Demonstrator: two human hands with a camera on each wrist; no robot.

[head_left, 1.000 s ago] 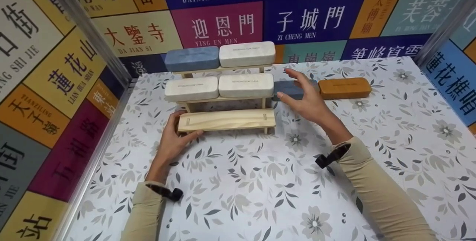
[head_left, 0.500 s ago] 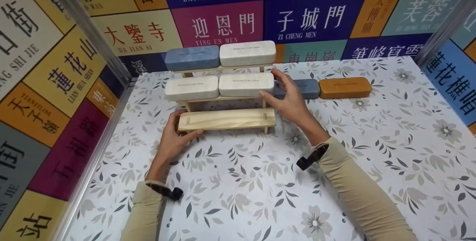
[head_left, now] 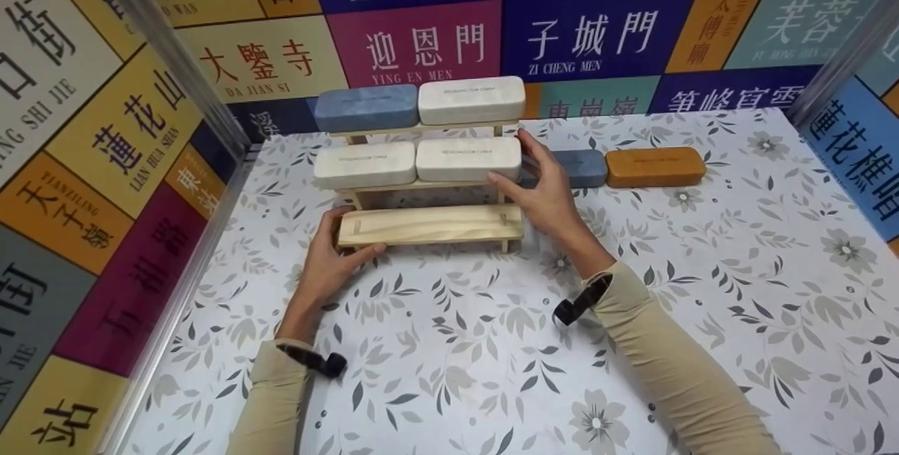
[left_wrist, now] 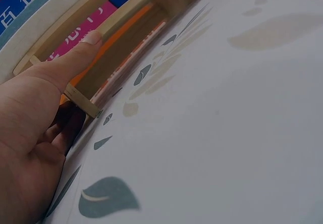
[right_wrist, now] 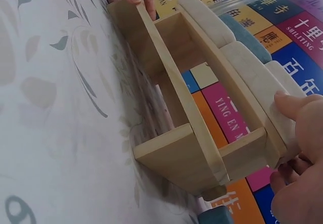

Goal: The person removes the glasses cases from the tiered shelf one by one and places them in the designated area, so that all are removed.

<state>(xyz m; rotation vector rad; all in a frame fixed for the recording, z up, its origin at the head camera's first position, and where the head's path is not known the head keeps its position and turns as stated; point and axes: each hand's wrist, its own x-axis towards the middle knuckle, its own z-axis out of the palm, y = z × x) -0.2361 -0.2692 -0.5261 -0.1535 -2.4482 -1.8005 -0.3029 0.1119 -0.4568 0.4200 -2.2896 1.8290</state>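
Note:
A three-tier wooden stand (head_left: 430, 225) stands on the table, its lowest step bare. My left hand (head_left: 329, 255) grips the left end of that step, and in the left wrist view its thumb (left_wrist: 81, 55) lies along the front edge. On the middle step sit two white glasses cases, a left one (head_left: 365, 165) and a right one (head_left: 468, 159). My right hand (head_left: 551, 195) holds the right one by its right end, thumb on the front. The top step carries a blue glasses case (head_left: 366, 107) beside a white one (head_left: 471, 100).
To the right of the stand, another blue case (head_left: 579, 168) lies partly hidden behind my right hand. An orange case (head_left: 656, 166) touches its right end. Printed panels (head_left: 414, 44) rise behind the table and on both sides. A floral cloth (head_left: 449, 343) covers the table.
My right hand has moved left from in front of the lower blue case and taken hold of the middle step's right white case. My left hand stays on the stand.

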